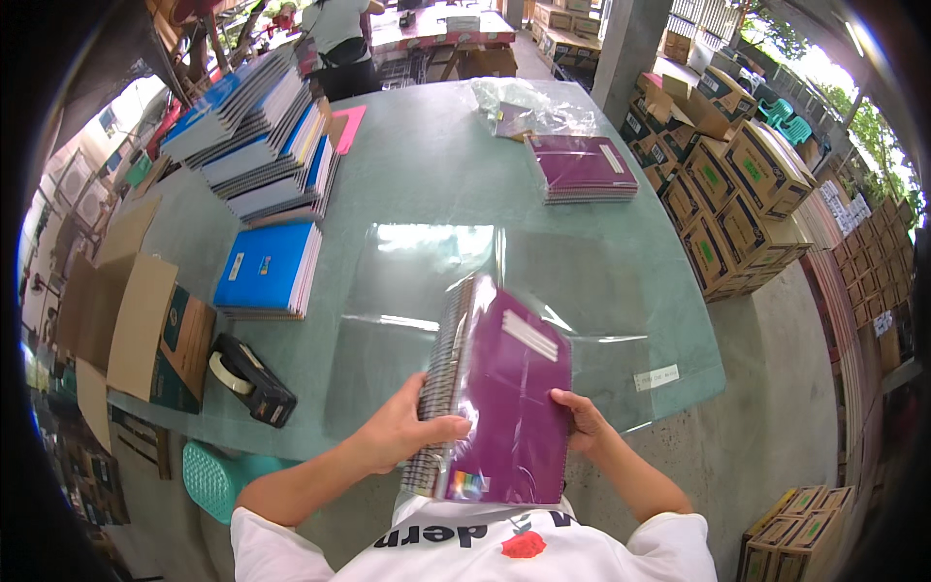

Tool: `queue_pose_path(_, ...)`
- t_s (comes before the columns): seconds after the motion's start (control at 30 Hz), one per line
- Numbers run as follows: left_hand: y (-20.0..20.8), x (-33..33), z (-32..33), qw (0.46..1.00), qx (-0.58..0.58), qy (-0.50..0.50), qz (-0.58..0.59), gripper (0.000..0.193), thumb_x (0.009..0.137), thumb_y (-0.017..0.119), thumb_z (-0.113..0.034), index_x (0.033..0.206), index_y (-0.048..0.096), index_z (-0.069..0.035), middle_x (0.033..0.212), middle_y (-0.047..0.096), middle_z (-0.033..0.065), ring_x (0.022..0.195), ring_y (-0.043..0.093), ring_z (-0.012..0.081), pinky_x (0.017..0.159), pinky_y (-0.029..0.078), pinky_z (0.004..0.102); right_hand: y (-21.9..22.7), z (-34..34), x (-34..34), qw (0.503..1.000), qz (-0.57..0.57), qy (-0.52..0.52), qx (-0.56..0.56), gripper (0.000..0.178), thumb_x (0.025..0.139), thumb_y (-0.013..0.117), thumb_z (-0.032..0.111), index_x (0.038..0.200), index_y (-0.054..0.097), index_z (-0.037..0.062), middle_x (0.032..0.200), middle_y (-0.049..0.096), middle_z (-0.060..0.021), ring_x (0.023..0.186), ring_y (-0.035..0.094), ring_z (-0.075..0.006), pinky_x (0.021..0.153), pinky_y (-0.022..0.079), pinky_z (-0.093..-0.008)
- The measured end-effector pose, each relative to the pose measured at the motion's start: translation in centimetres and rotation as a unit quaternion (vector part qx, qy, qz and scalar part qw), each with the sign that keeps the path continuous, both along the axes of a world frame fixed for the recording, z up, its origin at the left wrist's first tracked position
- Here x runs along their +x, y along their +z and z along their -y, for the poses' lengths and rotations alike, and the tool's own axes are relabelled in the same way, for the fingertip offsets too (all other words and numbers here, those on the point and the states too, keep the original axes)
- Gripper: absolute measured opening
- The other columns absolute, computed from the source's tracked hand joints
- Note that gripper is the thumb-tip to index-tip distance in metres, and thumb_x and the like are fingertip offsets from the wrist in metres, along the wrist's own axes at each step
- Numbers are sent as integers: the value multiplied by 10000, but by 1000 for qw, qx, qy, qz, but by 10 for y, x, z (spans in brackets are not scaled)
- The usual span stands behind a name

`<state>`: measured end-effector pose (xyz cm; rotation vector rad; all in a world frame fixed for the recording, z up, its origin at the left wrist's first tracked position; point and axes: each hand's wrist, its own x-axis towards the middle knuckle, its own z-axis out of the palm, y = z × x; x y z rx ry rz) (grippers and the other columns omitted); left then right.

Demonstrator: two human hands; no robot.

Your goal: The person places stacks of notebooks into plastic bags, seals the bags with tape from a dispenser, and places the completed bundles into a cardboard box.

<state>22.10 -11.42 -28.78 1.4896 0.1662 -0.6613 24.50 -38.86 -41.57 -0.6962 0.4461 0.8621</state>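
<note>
Between my two hands is a stack of purple spiral notebooks (514, 398) in clear shiny wrap, tilted over the table's near edge. My left hand (407, 432) grips the spiral-bound side, thumb across the cover. On the opposite edge, my right hand (580, 419) is closed with its thumb near the cover; its other fingers are hidden behind the notebooks. Beyond them, a large clear plastic sheet (592, 276) lies flat on the green tabletop (417, 165). A wrapped pile of purple notebooks (584, 167) sits farther back on the right.
To the left stand a blue notebook pile (267, 264), tall notebook stacks (254, 136), a black tape dispenser (252, 378) and an open cardboard box (145, 325). Crumpled clear plastic (543, 105) lies at the back. Stacked cartons (732, 199) line the right; another person (339, 44) stands beyond the table.
</note>
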Motion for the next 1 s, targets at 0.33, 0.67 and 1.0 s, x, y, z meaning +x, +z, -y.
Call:
queue_pose_path(0.33,28,110,-19,932,26,46,358,498,801,643,-88,1249,431,-42,1103,546,90,961,553,142,830,453,267,82,18,209,846,351,-389,105,408,865,543,289,1167,495,19,1110,574,-110,1026,548,-277,901,434,-432)
queue_pose_path(0.67,-52,124,-46,971,58,150,176,288,805,653,-87,1066,569,1,957,626,68,860,582,97,773,474,241,11,53,441,884,151,-438,67,341,788,613,200,1093,532,71,1062,582,-79,988,554,-281,830,464,-465)
queue_pose_path(1.0,-71,115,-48,980,89,140,110,239,803,668,-111,1008,617,0,911,644,43,814,593,88,749,483,226,-26,67,465,889,167,-427,-1,287,741,635,161,1002,573,59,991,608,-80,913,575,-274,832,454,-464)
